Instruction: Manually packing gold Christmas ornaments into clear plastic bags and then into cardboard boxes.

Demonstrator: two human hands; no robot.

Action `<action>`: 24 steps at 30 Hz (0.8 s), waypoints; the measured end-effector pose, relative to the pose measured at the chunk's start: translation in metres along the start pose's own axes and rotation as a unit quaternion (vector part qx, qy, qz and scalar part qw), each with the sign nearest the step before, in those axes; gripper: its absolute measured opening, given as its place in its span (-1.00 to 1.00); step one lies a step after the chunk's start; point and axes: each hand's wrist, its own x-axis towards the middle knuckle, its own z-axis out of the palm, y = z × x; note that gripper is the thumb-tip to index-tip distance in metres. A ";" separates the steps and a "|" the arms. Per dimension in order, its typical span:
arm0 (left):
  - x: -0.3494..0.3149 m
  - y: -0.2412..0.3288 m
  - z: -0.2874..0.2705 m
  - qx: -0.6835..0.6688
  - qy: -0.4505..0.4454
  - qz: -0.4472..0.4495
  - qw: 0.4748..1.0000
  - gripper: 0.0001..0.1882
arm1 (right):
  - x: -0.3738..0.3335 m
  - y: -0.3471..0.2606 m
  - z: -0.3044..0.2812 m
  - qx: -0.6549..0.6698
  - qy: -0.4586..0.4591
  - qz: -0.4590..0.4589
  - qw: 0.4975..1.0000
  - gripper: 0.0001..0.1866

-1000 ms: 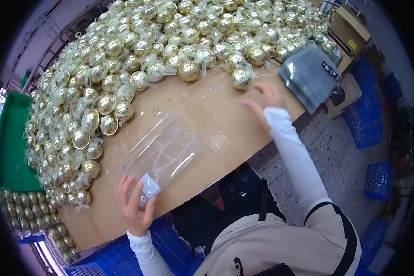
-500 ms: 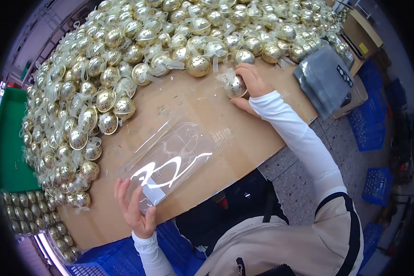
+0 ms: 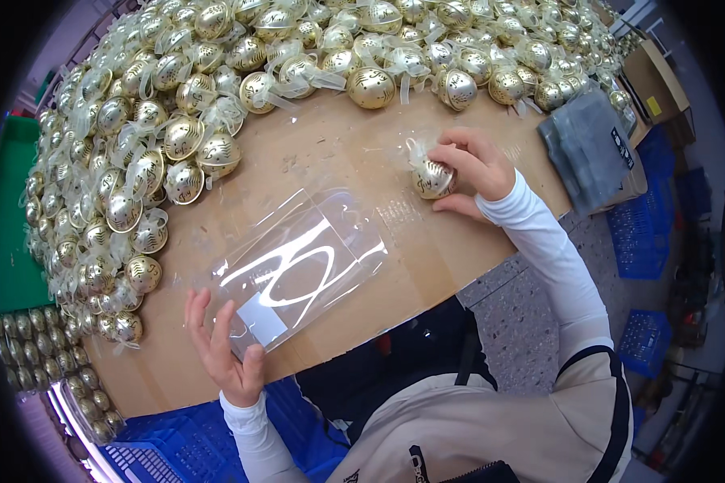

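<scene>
A shiny gold ball ornament [image 3: 432, 179] with a pale sheer ribbon at its top is gripped from its right side between the fingers and thumb of my right hand [image 3: 477, 173]. Dark script marks its surface. My left hand [image 3: 225, 346] has its fingers spread, at the lower left end of a flat clear plastic sleeve or box [image 3: 318, 256]. Whether those fingers touch the plastic is hard to tell. A white rectangle [image 3: 262, 319] shows at the plastic's near end, beside my left fingertips. Strong glare streaks cross the plastic.
A large heap of similar ornaments [image 3: 370, 87] fills the far and left sides of the cardboard-covered table [image 3: 298, 173]. Grey plastic bags [image 3: 588, 149] lie at the right edge. A green tray [image 3: 12, 217] stands far left; blue crates [image 3: 644, 342] are on the floor.
My right hand has brought the ornament nearer and slightly right, away from the heap. My left hand stays spread by the clear plastic. The whole view has shifted a little.
</scene>
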 end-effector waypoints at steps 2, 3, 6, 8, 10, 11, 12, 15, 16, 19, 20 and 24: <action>0.000 0.000 0.000 -0.002 0.000 -0.003 1.000 -0.43 | -0.001 -0.002 0.000 0.027 0.000 0.001 1.000 -0.31; 0.000 0.001 0.001 -0.003 0.001 -0.004 1.000 -0.43 | -0.001 -0.002 0.000 0.021 -0.001 0.001 1.000 -0.32; -0.001 0.003 0.002 0.008 0.000 -0.009 1.000 -0.43 | -0.002 0.001 0.001 0.017 -0.006 0.058 0.998 -0.33; -0.001 0.002 0.002 0.003 0.002 -0.010 1.000 -0.42 | -0.003 -0.002 0.001 0.108 -0.027 0.213 0.971 -0.33; -0.001 0.001 0.002 0.001 0.004 -0.012 1.000 -0.42 | 0.000 -0.002 0.001 0.018 -0.020 0.163 0.986 -0.33; -0.001 0.001 0.002 -0.011 0.003 -0.011 1.000 -0.41 | -0.001 -0.002 0.000 -0.076 -0.013 0.115 0.990 -0.32; -0.001 0.000 0.003 -0.023 0.002 -0.010 1.000 -0.40 | -0.001 0.000 0.001 -0.077 -0.014 0.115 0.990 -0.32; -0.001 0.002 0.002 -0.022 -0.005 -0.015 1.000 -0.35 | 0.002 0.003 0.002 -0.082 -0.022 0.167 0.982 -0.31; 0.000 0.002 0.000 -0.021 -0.004 -0.015 1.000 -0.35 | 0.005 0.003 -0.003 0.063 -0.054 0.258 0.963 -0.30; 0.001 0.002 0.001 -0.005 -0.014 -0.041 0.999 -0.27 | 0.000 -0.002 0.009 0.477 -0.052 0.306 0.822 -0.31; 0.001 0.002 0.002 -0.009 -0.014 -0.049 0.999 -0.24 | 0.006 -0.003 0.013 0.400 -0.100 0.213 0.886 -0.32; 0.001 0.000 0.003 -0.030 -0.011 -0.065 0.997 -0.18 | 0.045 -0.017 0.033 0.306 -0.192 -0.001 0.932 -0.34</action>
